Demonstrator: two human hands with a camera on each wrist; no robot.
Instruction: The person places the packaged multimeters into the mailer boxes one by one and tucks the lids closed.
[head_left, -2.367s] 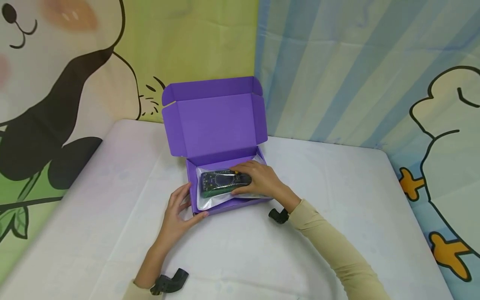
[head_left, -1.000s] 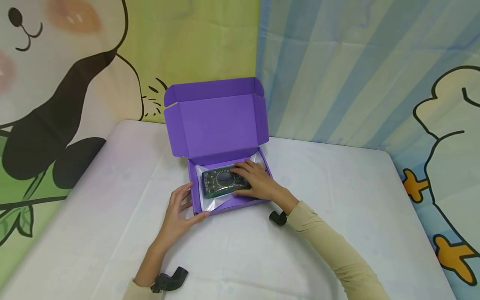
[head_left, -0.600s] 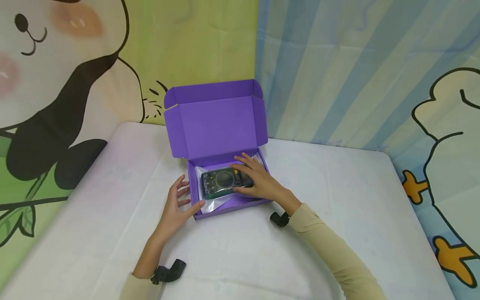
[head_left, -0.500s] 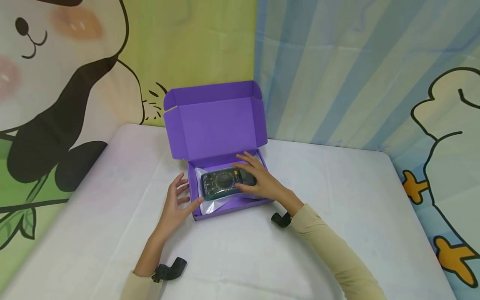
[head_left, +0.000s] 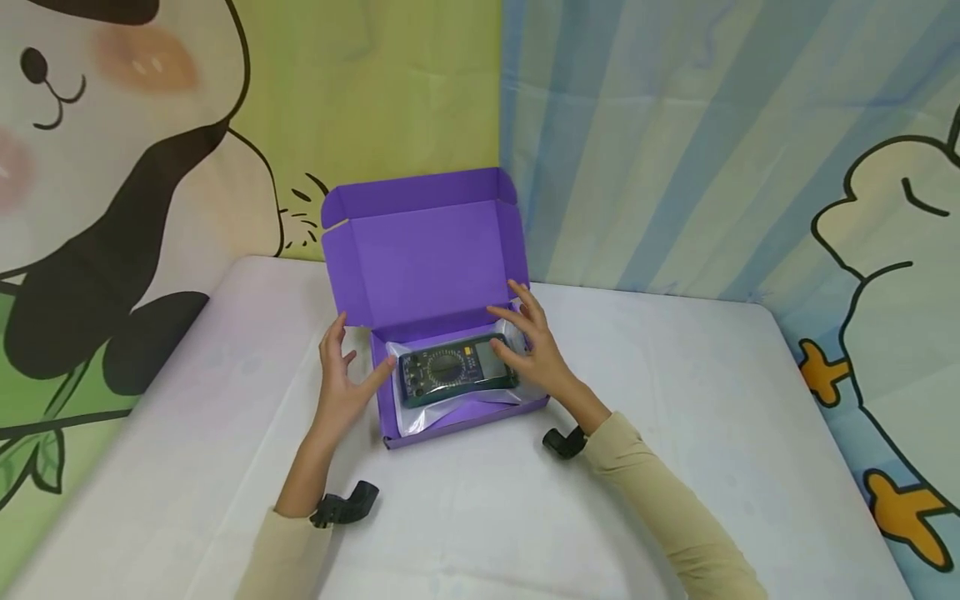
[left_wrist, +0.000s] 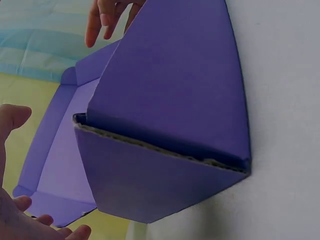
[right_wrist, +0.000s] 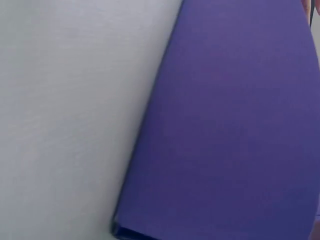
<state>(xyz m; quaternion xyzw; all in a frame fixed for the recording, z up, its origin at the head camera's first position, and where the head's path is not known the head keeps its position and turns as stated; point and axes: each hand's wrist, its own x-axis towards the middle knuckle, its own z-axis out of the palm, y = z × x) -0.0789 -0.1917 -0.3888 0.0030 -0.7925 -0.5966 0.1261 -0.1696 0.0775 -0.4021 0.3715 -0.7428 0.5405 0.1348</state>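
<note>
A dark multimeter with a round dial lies in the purple cardboard box, a clear plastic bag around it. The box's lid stands up at the back. Beside the left wall, my left hand is raised with fingers spread, its thumb near the box's left edge. Over the right end of the box hovers my right hand, fingers apart and holding nothing; its thumb appears above the multimeter's display. The left wrist view shows the box's outer wall and my left hand's fingers at the left edge.
A white cloth-covered table bears the box. Behind it hang a yellow-green printed backdrop and a blue striped one. Black wrist mounts sit at both wrists.
My right hand has come off the multimeter and risen toward the lid's right side, uncovering the display. The left hand has let go of the box's left corner and moved up along its side.
</note>
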